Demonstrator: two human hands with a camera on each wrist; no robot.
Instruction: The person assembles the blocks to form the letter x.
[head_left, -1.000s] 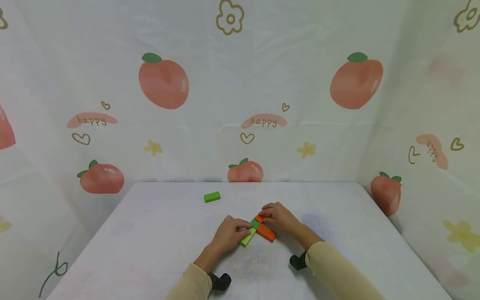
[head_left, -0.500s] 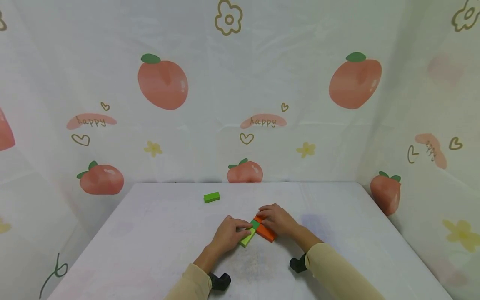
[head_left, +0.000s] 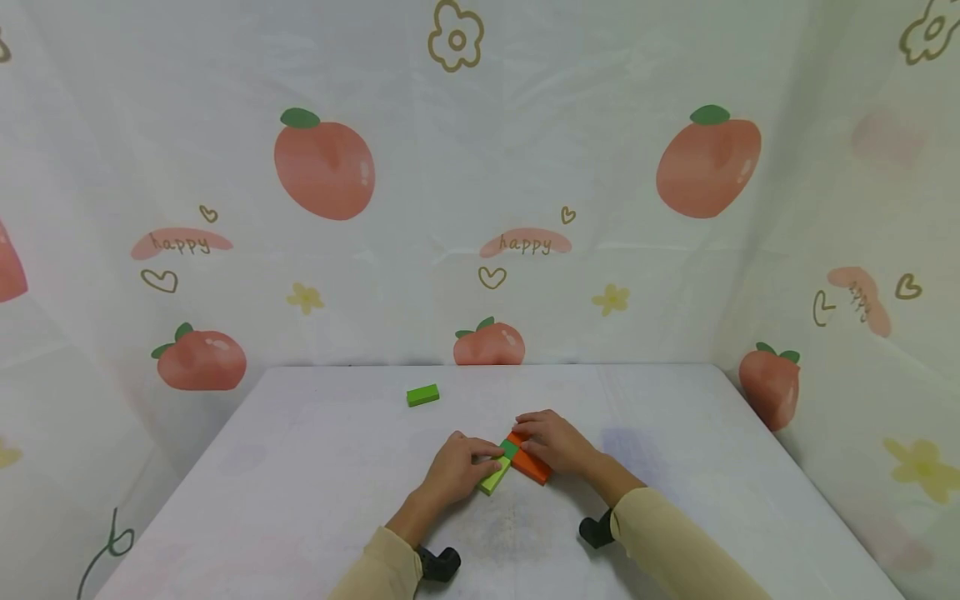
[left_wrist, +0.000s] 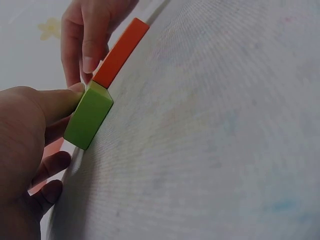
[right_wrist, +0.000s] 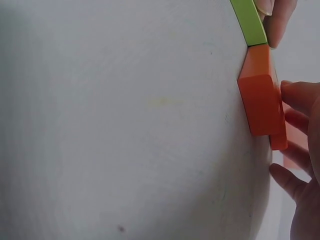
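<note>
Four flat coloured blocks meet in a small cross on the table. My left hand (head_left: 457,468) pinches the light green block (head_left: 495,477) at the near left, thumb along its edge. One of its fingertips reaches the darker green block (head_left: 509,450) beside it. On the other side, my right hand (head_left: 558,442) has thumb and fingers about the far orange block (head_left: 515,437). The near orange block (head_left: 531,468) lies under that hand's thumb side. In the right wrist view, the larger orange block (right_wrist: 262,105) touches the light green block (right_wrist: 250,22); the far orange one (right_wrist: 279,141) is mostly hidden.
A single green block (head_left: 423,395) lies apart near the table's back edge. The white table (head_left: 300,500) ends against a fruit-print cloth backdrop (head_left: 420,250). Black wrist mounts (head_left: 440,565) jut out below both sleeves.
My right hand has shifted slightly left and closer in, bringing the far orange block against the darker green one. The left hand stays put.
</note>
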